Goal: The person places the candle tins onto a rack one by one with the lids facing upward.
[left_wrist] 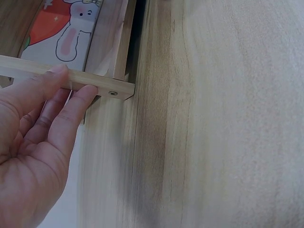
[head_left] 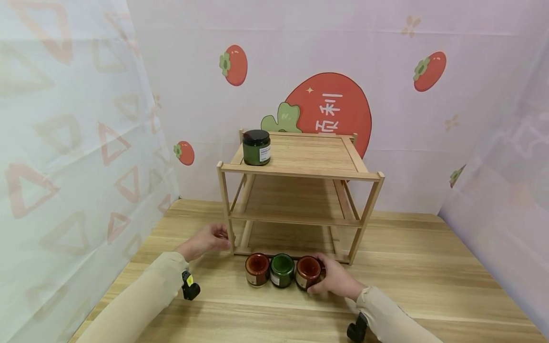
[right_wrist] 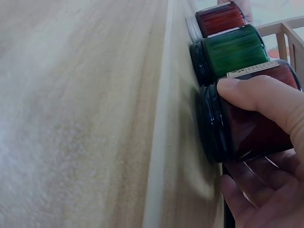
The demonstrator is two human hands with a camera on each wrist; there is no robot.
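Note:
Three glass jars stand upside down in a row, lids on the table: a red-brown jar (head_left: 257,270) on the left, a green jar (head_left: 282,270) in the middle and a second red-brown jar (head_left: 308,272) on the right. My right hand (head_left: 336,277) grips the right jar, its thumb near the dark lid (right_wrist: 216,126) in the right wrist view. The jars are close together, before a two-tier wooden rack (head_left: 300,221). At the rack's front left post (left_wrist: 107,85), my left hand (head_left: 208,242) pinches the wood between thumb and fingers.
On the rack's top left stands a green jar with a black lid (head_left: 256,148), upright. Patterned cloth (head_left: 193,95) hangs behind and at both sides of the wooden table (head_left: 411,267). Black wrist cameras (head_left: 188,286) are strapped below both hands.

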